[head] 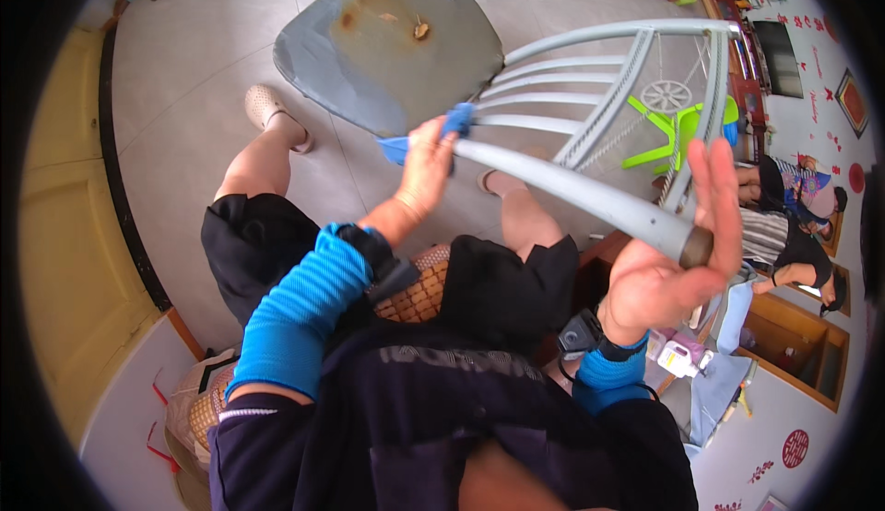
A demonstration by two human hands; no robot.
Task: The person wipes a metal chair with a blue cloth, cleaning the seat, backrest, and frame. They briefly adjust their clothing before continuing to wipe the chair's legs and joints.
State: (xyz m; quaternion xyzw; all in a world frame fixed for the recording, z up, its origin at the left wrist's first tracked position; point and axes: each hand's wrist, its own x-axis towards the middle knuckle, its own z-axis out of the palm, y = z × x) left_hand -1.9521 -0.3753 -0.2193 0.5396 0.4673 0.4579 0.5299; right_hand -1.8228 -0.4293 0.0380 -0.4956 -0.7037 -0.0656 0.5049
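A grey metal chair is held tilted before me, its worn, rust-stained seat panel (pixel 415 61) turned towards me. My left hand (pixel 425 165) grips a blue cloth (pixel 458 120), pressed around the frame tube near the seat's corner. The thick tube (pixel 553 177) runs right to a brown end cap (pixel 695 247). At that end is my right hand (pixel 664 276), fingers extended and thumb apart, with the tube lying against it. Curved slats (pixel 539 99) join the frame beyond the tube.
A bright green plastic stool (pixel 681 130) stands behind the chair frame. Two people (pixel 802 248) sit at the right. A white bottle (pixel 677 360) stands among things at lower right. A yellow door (pixel 76 220) is at left. My seat has a woven bead cover (pixel 415 289).
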